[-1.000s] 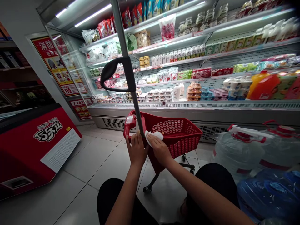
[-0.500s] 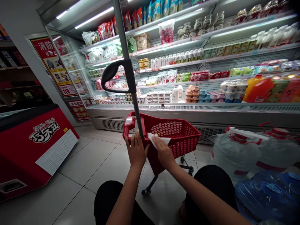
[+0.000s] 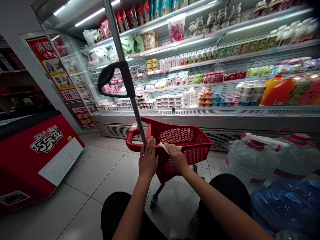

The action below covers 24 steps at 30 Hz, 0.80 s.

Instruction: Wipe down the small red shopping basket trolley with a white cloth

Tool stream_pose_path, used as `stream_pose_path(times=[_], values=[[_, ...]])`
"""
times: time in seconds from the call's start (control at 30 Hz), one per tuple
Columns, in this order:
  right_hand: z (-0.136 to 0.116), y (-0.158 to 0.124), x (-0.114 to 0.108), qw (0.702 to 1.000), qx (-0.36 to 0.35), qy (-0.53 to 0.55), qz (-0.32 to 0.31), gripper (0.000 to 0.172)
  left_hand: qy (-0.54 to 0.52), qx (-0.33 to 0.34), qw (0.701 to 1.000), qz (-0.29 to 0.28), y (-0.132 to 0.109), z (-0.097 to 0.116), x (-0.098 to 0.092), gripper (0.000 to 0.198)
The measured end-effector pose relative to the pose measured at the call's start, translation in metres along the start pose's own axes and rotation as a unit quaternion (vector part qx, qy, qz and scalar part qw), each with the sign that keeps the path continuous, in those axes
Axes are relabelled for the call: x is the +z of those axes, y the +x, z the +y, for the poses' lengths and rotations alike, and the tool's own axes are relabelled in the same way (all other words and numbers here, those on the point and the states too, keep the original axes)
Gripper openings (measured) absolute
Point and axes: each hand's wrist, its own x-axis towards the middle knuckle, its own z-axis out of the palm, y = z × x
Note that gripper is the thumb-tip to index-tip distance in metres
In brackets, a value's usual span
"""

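Note:
A small red plastic shopping cart on wheels stands in front of my knees. From its left end a grey pole rises at a slant, carrying a black loop handle. My left hand lies flat against the near side of the cart by the foot of the pole, its fingers stretched out. On the near rim my right hand presses a white cloth or tissue, its fingers bent over it. Much of the white piece is hidden under that hand.
A refrigerated display case with shelves of dairy goods and drinks runs behind the cart. At left stands a red freezer. Clear water jugs and a blue water bottle are by my right knee.
The cart has turned slightly, and its pole and handle have swung left. My left hand has shifted a little right, its fingers now closer together. My right hand still holds the white piece on the rim.

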Motion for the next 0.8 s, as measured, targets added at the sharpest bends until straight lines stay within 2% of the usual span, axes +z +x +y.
stream_pose_path(times=[0.2, 0.3, 0.4, 0.53, 0.63, 0.7, 0.8], values=[[0.038, -0.029, -0.012, 0.999, 0.037, -0.013, 0.012, 0.077, 0.004, -0.001, 1.000, -0.016, 0.002, -0.003, -0.005, 0.071], [0.045, -0.039, -0.016, 0.997, 0.071, -0.009, 0.032, 0.073, 0.003, -0.007, 1.000, -0.014, -0.001, 0.002, -0.005, 0.072], [0.021, -0.030, -0.011, 0.995, 0.085, 0.008, 0.051, 0.069, -0.005, -0.010, 1.000, -0.008, -0.004, 0.009, -0.003, 0.077], [-0.038, 0.001, 0.007, 0.999, 0.007, 0.042, 0.031, 0.072, -0.009, -0.011, 1.000, 0.008, -0.005, 0.010, 0.000, 0.077], [-0.054, 0.013, 0.014, 0.999, -0.025, 0.037, 0.029, 0.073, -0.009, -0.008, 1.000, 0.014, -0.004, 0.005, 0.000, 0.075], [-0.040, 0.008, 0.011, 0.999, -0.035, 0.013, 0.016, 0.076, -0.014, 0.001, 1.000, 0.007, -0.003, 0.000, -0.003, 0.076], [0.005, -0.018, -0.001, 0.999, -0.022, -0.039, -0.003, 0.079, -0.018, 0.000, 1.000, -0.001, -0.001, -0.003, -0.006, 0.080]])
